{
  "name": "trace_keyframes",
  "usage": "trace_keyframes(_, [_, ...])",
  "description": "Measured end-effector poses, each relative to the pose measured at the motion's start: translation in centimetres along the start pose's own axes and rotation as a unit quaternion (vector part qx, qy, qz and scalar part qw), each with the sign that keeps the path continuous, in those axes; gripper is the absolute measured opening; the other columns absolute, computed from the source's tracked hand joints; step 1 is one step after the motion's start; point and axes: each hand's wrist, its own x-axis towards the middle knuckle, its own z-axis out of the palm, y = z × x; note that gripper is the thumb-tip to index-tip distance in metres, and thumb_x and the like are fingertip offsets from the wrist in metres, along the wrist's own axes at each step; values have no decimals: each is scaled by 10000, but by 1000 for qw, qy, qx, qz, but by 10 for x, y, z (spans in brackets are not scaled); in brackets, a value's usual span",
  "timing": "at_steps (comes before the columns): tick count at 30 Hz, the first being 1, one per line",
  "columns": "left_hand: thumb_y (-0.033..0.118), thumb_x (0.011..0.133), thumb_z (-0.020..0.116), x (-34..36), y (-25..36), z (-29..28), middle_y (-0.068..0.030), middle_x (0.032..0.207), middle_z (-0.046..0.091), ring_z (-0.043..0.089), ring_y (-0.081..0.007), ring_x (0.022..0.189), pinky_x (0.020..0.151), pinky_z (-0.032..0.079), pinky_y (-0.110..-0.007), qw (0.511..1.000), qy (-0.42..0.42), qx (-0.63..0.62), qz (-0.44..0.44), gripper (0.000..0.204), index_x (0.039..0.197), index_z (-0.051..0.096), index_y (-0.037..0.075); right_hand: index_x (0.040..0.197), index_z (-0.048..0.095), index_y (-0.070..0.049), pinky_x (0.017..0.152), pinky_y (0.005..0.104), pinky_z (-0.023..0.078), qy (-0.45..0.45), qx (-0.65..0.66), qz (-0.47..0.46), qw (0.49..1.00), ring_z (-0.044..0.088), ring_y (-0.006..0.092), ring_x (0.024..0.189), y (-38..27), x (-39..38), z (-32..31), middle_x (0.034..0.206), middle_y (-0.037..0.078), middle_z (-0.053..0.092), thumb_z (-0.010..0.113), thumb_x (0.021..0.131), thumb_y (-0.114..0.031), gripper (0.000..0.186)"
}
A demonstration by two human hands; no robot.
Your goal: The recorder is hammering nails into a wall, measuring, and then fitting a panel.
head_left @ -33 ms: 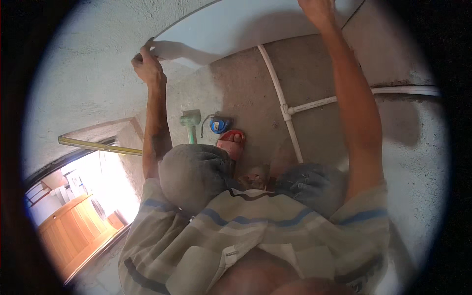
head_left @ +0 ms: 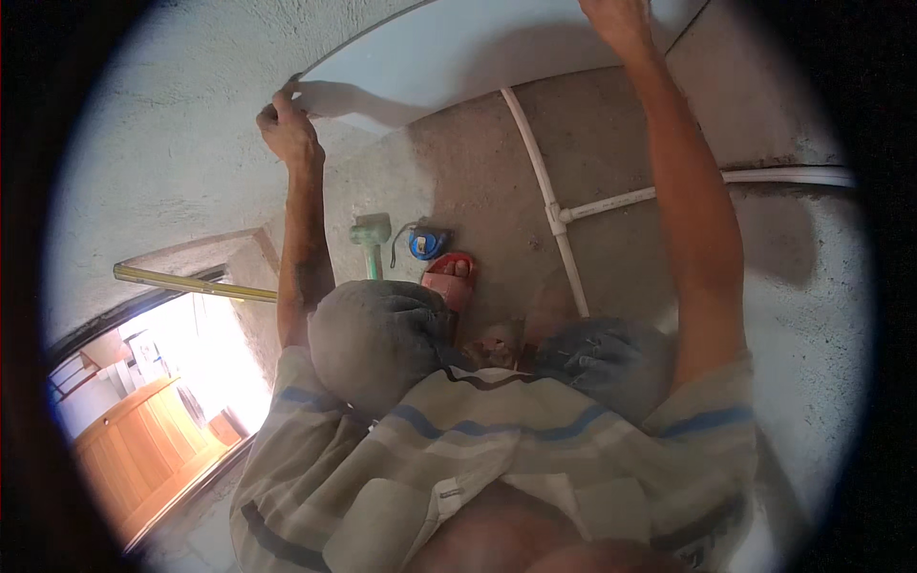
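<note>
A large, smooth white panel (head_left: pixel 420 57), like a wall tile, stands along the wall at the top of the view. At its left corner is my left hand (head_left: pixel 289 132), fingers curled and pinched at the edge. High on the right, my right hand (head_left: pixel 621 21) reaches to the panel. Its fingers are cut off by the picture's upper border, so their grip is hidden. Shadows of my arms fall across the panel's face. On the floor below lie a pale green mallet-shaped tool (head_left: pixel 371 232) and a blue tape measure (head_left: pixel 427 244), beside my foot in a red slipper (head_left: pixel 449 277).
White plastic pipes (head_left: pixel 557 218) joined by a tee run over the rough concrete floor (head_left: pixel 487 167). Another white pipe (head_left: pixel 793 176) continues on the right. A yellow bar (head_left: pixel 196 285) juts out left of my forearm. Beyond a bright doorway is a wooden door panel (head_left: pixel 143 439).
</note>
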Motion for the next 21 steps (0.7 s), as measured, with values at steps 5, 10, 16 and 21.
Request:
trace_keyframes(5, [353, 848, 524, -10, -18, -15, -124, 898, 598, 568, -205, 757, 728, 453, -324, 999, -19, 34, -17, 433, 1067, 631, -5, 858, 613, -8, 822, 437, 429, -40, 159, 26, 986, 504, 341, 936, -18, 10, -13, 915, 134, 558, 791, 654, -231, 350])
trace_keyframes(10, [393, 879, 558, -15, -32, -46, -89, 843, 613, 571, -157, 714, 530, 381, -266, 995, -33, 43, -86, 390, 1023, 636, 40, 866, 616, -2, 845, 436, 422, 3, 68, -43, 997, 499, 341, 958, -27, 0, 10, 936, 137, 556, 781, 665, -217, 338])
trace_keyframes(16, [375, 852, 625, -15, 2, -27, -71, 790, 595, 447, -91, 576, 469, 300, -236, 999, -32, 24, -30, 362, 953, 613, 28, 920, 603, 8, 887, 431, 408, -17, 98, 9, 995, 484, 347, 1016, -14, -3, 5, 995, 156, 543, 749, 715, -182, 316])
trace_keyframes(21, [374, 846, 630, -15, 13, -17, -58, 774, 567, 452, -91, 594, 468, 288, -228, 996, -83, 10, -23, 367, 948, 604, 22, 930, 599, 8, 893, 436, 401, -18, 94, 26, 995, 486, 349, 1024, 0, -4, 8, 986, 166, 545, 728, 737, -173, 294])
